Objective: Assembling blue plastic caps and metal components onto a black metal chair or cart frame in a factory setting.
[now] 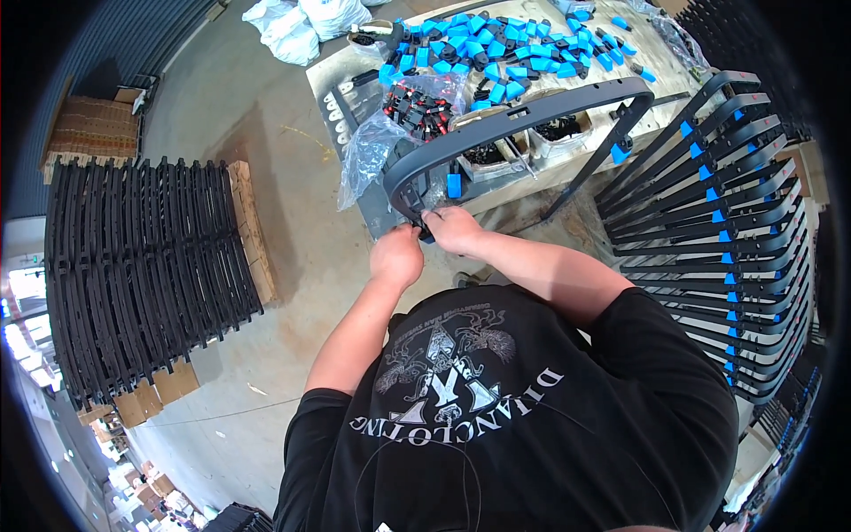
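Note:
A long black curved frame (pixel 523 120) arches across the front of the worktable, with a slot in its top bar. My left hand (pixel 396 254) and my right hand (pixel 454 230) meet at its lower left end. Both have their fingers closed round that end, the right thumb pressing on it. What else may be between the fingers is too small to tell. The frame's other leg slants down to the floor on the right and carries a blue piece (pixel 620 153). Behind the frame, an open plastic bag (pixel 368 146) holds small black and red parts (pixel 418 111).
The metal worktable (pixel 326 75) bears a heap of blue and black pieces (pixel 496 49) and open sacks of small black parts (pixel 558 127). Similar frames (pixel 709 230) stand racked at right. More black frames (pixel 151 266) are stacked at left. White sacks (pixel 292 35) lie behind.

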Demonstrator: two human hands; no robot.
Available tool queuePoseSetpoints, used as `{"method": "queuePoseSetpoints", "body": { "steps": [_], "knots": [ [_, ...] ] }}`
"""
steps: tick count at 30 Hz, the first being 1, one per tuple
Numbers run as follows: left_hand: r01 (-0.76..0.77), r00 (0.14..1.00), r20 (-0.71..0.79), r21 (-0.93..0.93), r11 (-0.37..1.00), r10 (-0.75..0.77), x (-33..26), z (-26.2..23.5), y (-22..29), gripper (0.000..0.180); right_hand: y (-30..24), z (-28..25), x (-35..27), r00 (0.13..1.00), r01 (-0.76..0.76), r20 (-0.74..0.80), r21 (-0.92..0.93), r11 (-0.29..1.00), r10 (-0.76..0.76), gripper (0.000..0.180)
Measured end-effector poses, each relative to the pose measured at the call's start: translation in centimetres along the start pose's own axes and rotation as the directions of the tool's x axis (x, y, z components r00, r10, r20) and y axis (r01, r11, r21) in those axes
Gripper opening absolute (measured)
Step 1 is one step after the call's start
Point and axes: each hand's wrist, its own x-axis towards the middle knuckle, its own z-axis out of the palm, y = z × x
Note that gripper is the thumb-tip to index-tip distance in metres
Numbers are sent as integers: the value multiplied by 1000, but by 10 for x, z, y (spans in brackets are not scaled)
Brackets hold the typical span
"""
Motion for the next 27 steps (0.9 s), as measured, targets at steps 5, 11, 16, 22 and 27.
{"method": "queuePoseSetpoints", "body": {
  "steps": [5,11,16,22,27],
  "knots": [
    [-32,999,-1,5,999,32,1,-1,0,35,13,9,5,991,62,-121,54,997,-55,50],
    [-17,1000,6,2,1000,17,1,-1,1,35,17,-4,25,966,-109,-239,-27,994,99,59],
    [37,997,68,-19,999,-36,-3,-8,5,36,16,-22,45,898,-248,-422,-245,937,127,48],
    [29,999,41,-39,999,-28,-4,-6,4,37,30,-20,60,937,-242,-335,-410,879,102,31],
    [39,999,7,-62,997,-38,-5,2,0,37,28,-27,41,948,-217,-314,-511,832,54,38]
  ]
}}
